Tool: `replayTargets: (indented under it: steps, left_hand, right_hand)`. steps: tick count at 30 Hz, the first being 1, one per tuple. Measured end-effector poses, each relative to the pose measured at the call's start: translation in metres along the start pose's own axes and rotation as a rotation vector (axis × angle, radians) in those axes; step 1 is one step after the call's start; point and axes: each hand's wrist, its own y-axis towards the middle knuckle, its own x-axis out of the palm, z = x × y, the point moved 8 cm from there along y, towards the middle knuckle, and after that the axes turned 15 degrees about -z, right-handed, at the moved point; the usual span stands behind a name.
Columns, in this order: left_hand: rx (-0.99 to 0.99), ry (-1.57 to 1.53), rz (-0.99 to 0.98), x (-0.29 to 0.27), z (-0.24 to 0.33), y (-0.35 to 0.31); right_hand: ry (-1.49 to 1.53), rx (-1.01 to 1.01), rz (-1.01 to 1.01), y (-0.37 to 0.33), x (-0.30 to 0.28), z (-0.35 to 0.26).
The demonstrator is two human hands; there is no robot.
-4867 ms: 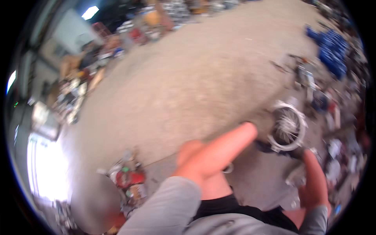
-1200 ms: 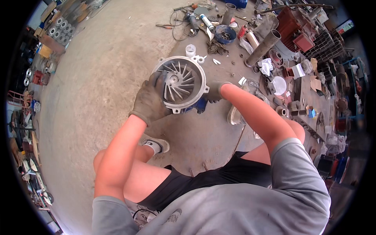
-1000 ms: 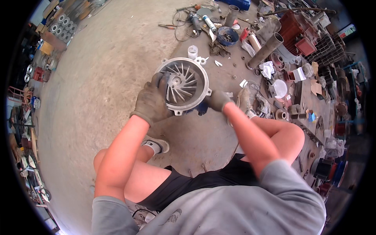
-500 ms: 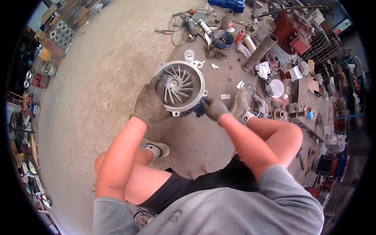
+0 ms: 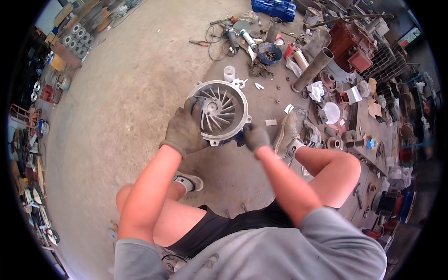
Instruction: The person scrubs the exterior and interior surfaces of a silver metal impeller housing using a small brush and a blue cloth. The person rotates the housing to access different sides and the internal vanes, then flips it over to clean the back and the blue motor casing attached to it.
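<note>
A round metal housing (image 5: pixel 241 99) with bolt lugs on its rim faces up in front of me. Inside it sits a bladed impeller (image 5: pixel 213 107). My left hand (image 5: pixel 183 129), in a grey-brown work glove, is closed over the housing's left rim, its fingertips reaching in beside the impeller blades. At the lower right a dark blue part (image 5: pixel 239 138) shows under the rim. My right hand (image 5: pixel 256 137), also gloved and slightly blurred, is closed beside that blue part. What its fingers hold is hidden.
Just beyond the housing stand a white cup (image 5: pixel 229 73) and a small white fitting (image 5: pixel 239 83). Farther off lie an angle grinder (image 5: pixel 231 38), a sealant tube (image 5: pixel 248 39) and a blue bowl (image 5: pixel 269 54) of small parts. A steel pipe (image 5: pixel 313 68) stands at right.
The whole scene has shifted slightly right and down in the picture. My right hand has moved a little nearer to me against the housing, while the left keeps its hold.
</note>
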Motion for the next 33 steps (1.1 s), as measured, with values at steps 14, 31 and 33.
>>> replayTargets:
  steps: [14, 31, 33]
  left_hand:
    - [0.114, -0.115, 0.068, -0.005, 0.003, -0.001]
    - [0.081, -0.105, 0.041, -0.002, 0.002, -0.002]
    - [0.105, -0.115, 0.067, -0.003, 0.002, -0.002]
  right_hand:
    - [-0.165, -0.074, -0.172, -0.005, -0.021, -0.001]
    - [-1.547, -0.769, -0.697, 0.012, -0.052, -0.149]
    - [-1.204, -0.543, -0.806, 0.043, -0.053, -0.123]
